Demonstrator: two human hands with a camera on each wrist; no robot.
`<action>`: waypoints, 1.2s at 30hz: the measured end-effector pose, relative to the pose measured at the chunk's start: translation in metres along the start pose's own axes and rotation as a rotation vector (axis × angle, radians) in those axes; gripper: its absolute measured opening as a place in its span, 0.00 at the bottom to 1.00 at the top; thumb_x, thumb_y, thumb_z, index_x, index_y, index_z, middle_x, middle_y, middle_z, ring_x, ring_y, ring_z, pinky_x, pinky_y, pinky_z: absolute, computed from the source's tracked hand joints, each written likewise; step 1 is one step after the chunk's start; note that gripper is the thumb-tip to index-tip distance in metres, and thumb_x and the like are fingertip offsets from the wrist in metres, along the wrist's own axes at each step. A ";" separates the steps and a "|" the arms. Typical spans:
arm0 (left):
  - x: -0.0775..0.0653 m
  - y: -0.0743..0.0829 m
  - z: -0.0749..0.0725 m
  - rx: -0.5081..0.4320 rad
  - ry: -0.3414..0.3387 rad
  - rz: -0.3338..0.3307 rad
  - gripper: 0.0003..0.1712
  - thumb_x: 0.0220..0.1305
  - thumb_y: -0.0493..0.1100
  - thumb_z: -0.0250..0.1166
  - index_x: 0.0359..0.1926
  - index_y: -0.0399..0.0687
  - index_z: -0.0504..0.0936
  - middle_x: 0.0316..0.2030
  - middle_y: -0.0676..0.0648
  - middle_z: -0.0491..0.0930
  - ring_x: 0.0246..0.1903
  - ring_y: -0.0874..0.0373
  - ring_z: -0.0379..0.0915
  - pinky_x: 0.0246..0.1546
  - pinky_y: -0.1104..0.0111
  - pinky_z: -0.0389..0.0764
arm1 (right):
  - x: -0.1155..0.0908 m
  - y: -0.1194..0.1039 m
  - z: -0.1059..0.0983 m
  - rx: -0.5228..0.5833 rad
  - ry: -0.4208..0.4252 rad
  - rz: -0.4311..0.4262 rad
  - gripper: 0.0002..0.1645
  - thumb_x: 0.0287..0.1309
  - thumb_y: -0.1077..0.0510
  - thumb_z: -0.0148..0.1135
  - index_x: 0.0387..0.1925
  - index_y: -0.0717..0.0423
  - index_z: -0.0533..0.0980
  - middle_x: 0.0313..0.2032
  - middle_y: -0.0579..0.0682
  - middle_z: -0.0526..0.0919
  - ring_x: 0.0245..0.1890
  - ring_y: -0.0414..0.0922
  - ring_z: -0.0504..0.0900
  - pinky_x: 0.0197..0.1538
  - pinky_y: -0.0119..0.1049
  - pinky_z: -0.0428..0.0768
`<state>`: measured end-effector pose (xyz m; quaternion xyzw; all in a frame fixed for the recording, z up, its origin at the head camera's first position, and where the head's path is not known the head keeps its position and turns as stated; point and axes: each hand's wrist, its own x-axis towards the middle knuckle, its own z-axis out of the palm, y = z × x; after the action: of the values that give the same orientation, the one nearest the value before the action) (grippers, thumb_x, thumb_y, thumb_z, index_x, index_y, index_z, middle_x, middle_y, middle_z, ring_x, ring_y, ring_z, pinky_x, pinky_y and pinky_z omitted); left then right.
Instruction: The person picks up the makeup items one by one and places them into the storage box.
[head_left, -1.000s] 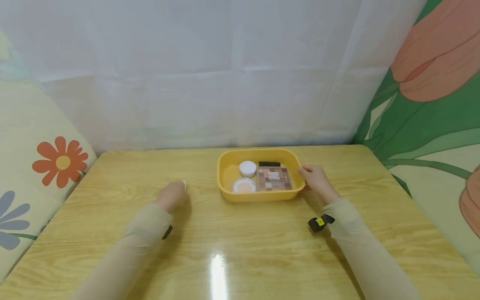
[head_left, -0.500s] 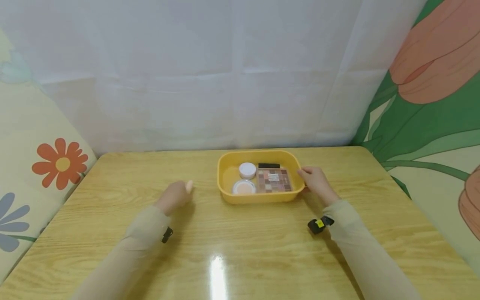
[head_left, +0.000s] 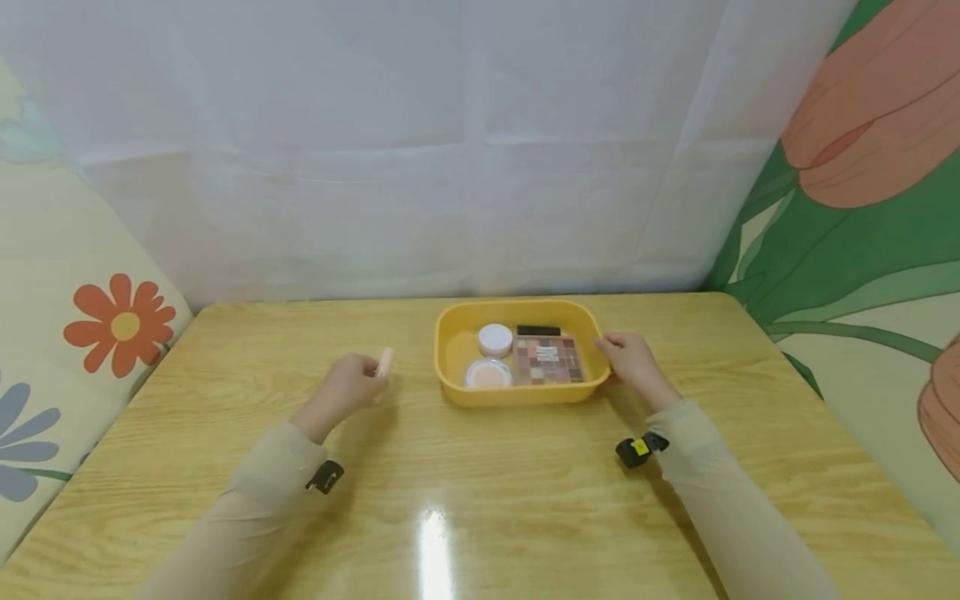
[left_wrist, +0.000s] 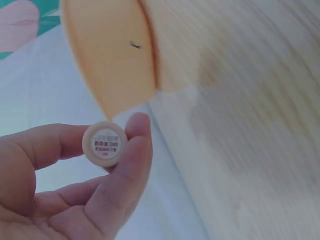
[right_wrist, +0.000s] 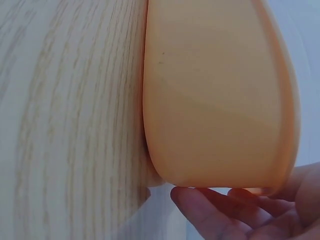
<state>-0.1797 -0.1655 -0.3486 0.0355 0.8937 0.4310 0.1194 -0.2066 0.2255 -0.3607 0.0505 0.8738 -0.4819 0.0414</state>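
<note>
My left hand point(head_left: 341, 392) pinches a slim, pale pink cosmetic tube point(head_left: 385, 362) between thumb and fingers, above the table left of the basket. In the left wrist view the round end of the tube point(left_wrist: 104, 143) faces the camera and bears a printed label. My right hand point(head_left: 633, 365) grips the right end of a yellow plastic basket point(head_left: 517, 395), thumb at the rim and fingers against the outer wall. Inside the basket lie a white round jar point(head_left: 496, 339), a clear-lidded round compact point(head_left: 489, 375), an eyeshadow palette point(head_left: 549, 361) and a black stick-like item point(head_left: 538, 331).
The basket stands on a wood-grain table point(head_left: 517, 483), near its back edge. A white cloth point(head_left: 465, 167) hangs behind the table. Flower-patterned panels point(head_left: 862, 250) flank it on both sides.
My left hand has turned and shifted slightly, so the pale pink tube now shows upright beyond the fingers. The right hand and the basket have stayed in place.
</note>
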 end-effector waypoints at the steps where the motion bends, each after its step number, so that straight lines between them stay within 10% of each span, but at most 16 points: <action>1: -0.001 0.002 0.000 -0.008 -0.002 0.003 0.14 0.63 0.32 0.57 0.44 0.21 0.77 0.36 0.33 0.80 0.29 0.55 0.76 0.30 0.68 0.80 | 0.000 0.000 0.000 -0.002 0.001 0.002 0.23 0.74 0.60 0.44 0.57 0.77 0.69 0.43 0.68 0.79 0.28 0.38 0.77 0.31 0.37 0.84; 36: 0.034 0.082 0.012 0.072 -0.089 0.026 0.12 0.62 0.37 0.62 0.40 0.29 0.80 0.35 0.39 0.83 0.33 0.52 0.78 0.30 0.66 0.83 | 0.001 0.002 -0.002 -0.018 -0.011 -0.009 0.24 0.74 0.58 0.45 0.58 0.76 0.68 0.44 0.67 0.79 0.29 0.36 0.77 0.32 0.33 0.83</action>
<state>-0.2126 -0.1000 -0.2979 0.0704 0.9020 0.3980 0.1520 -0.2077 0.2287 -0.3615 0.0437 0.8781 -0.4744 0.0443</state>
